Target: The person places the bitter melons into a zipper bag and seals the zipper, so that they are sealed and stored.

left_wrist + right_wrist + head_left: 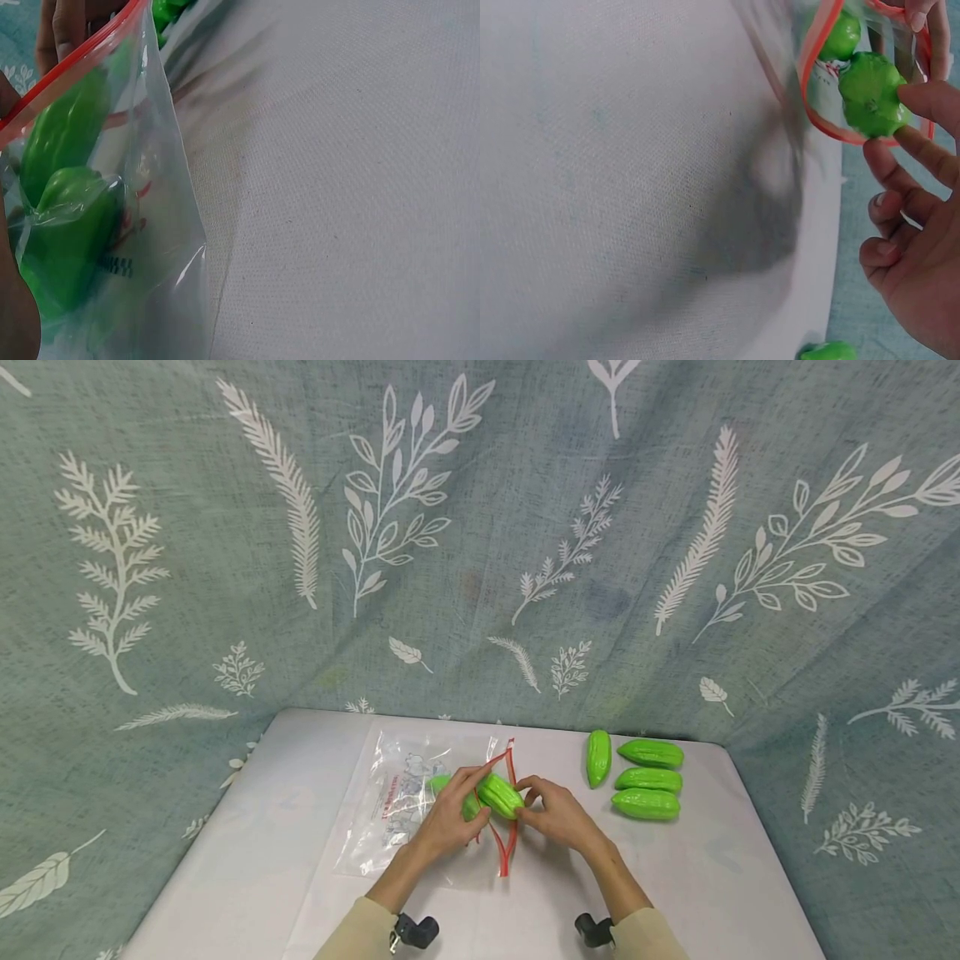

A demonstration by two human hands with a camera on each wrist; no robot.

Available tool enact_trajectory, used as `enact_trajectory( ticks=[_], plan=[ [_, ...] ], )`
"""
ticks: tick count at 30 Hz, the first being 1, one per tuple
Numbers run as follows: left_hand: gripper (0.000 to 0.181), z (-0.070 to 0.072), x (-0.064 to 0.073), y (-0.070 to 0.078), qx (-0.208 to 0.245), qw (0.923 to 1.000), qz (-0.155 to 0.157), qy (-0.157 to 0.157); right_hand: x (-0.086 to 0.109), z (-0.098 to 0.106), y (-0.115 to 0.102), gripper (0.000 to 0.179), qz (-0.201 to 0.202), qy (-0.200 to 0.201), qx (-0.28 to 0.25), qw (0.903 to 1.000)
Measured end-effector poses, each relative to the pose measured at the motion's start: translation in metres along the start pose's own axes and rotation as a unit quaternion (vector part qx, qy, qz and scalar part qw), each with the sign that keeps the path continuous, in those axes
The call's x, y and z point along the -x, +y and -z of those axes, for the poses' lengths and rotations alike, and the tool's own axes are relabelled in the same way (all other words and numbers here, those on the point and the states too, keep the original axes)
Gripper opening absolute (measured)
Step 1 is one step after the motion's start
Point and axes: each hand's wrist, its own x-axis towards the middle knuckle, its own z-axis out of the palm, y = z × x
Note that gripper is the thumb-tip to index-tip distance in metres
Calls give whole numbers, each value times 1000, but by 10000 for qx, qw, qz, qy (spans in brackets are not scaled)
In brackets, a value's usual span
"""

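A clear zip bag [375,839] with a red zip edge [512,847] lies on the table, its mouth parted toward the right. My left hand [448,814] grips the bag at the mouth, fingers on the far edge and thumb on the near one. With thumb and fingertips my right hand [558,814] pinches the end of a green ridged gourd [500,795], which lies partly within the mouth. Another green gourd [67,240] is inside the bag, seen through the plastic. In the right wrist view, the pinched gourd's round end [870,94] faces the camera.
At the right of the white table [247,860], three gourds [647,804] lie in a stack of rows, and a single upright-pointing gourd [598,758] lies beside them. A leaf-patterned cloth [480,568] hangs behind the table and along its sides.
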Motion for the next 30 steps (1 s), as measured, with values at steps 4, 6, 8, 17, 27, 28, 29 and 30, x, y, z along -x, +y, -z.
enact_trajectory(
  ticks=[4, 6, 8, 17, 27, 28, 29, 30],
  plan=[
    [73, 0, 0, 1, 39, 10000, 26, -19, 1, -1, -1, 38, 26, -37, -35, 10000],
    [73, 0, -1, 1, 54, 10000, 65, -49, 1, -1, -2, 38, 9, -45, -70, 10000],
    [73, 1, -1, 1, 65, 9999, 127, -88, 1, -2, -4, 38, -17, -37, -105, 9999],
    [73, 0, -1, 0, 51, 9994, 285, -199, 1, -7, -4, 34, 33, 186, -23, 9998],
    [73, 0, -1, 1, 86, 9991, 336, -253, 0, -10, -4, 30, 28, 149, -140, 9998],
    [73, 0, -1, 1, 89, 9990, 350, -265, 0, -10, -4, 30, 49, 124, -137, 9998],
    [73, 0, -1, 1, 100, 9989, 363, -272, 0, -10, -5, 30, 58, 106, -143, 9998],
    [73, 0, -1, 2, 107, 9989, 375, -279, 0, -10, -5, 30, 74, 80, -147, 9998]
  ],
)
